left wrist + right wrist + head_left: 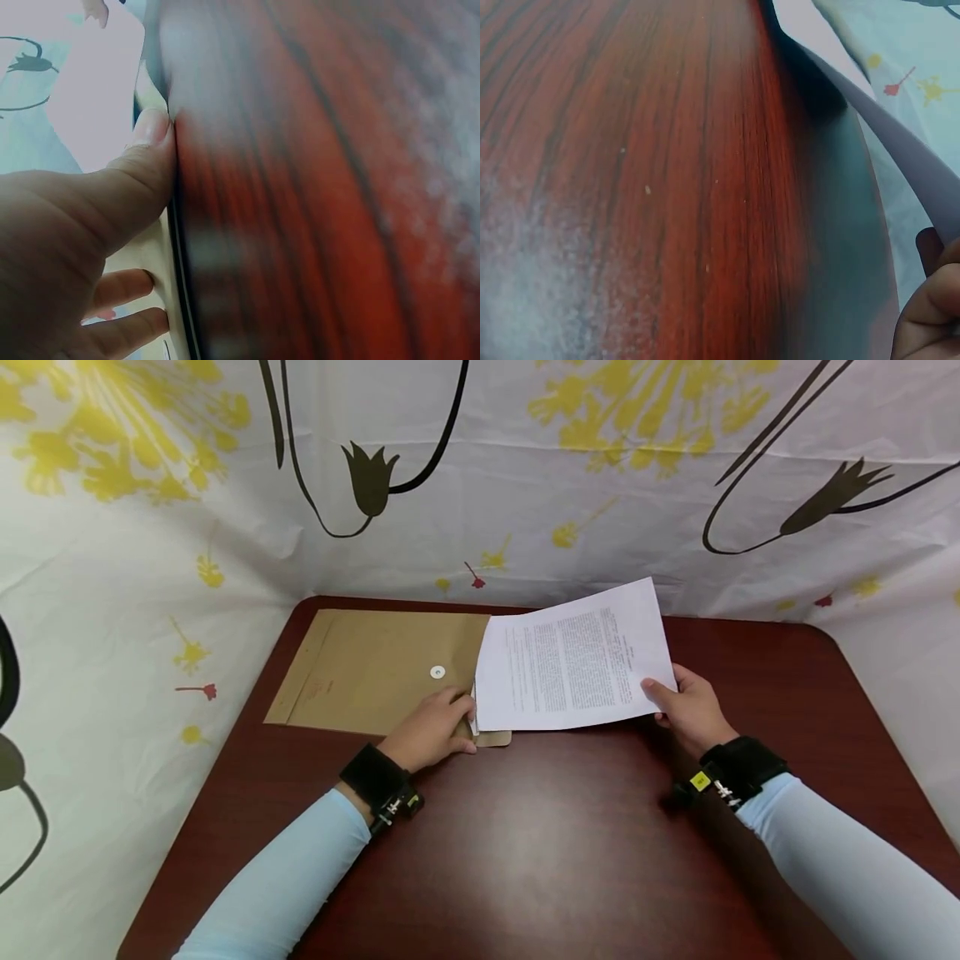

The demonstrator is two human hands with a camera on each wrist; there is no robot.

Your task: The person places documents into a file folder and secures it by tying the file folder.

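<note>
A brown kraft document envelope (375,647) with a white round button lies flat on the table, its mouth towards the right. My left hand (431,727) holds the envelope near its mouth at the front edge; in the left wrist view the thumb (142,161) lies along that edge and other fingers are on the envelope. In my right hand (693,710) I pinch the right edge of a white printed sheet (570,652), thumb on top. The sheet bows upward off the table, and its left edge is at the envelope's mouth. Under the sheet, part of the flap (495,739) shows.
The dark red wood-grain table (555,843) has rounded far corners. Behind it and at the sides hangs a white cloth (465,443) with yellow and dark flower prints. A shadow falls on the table beneath my right hand.
</note>
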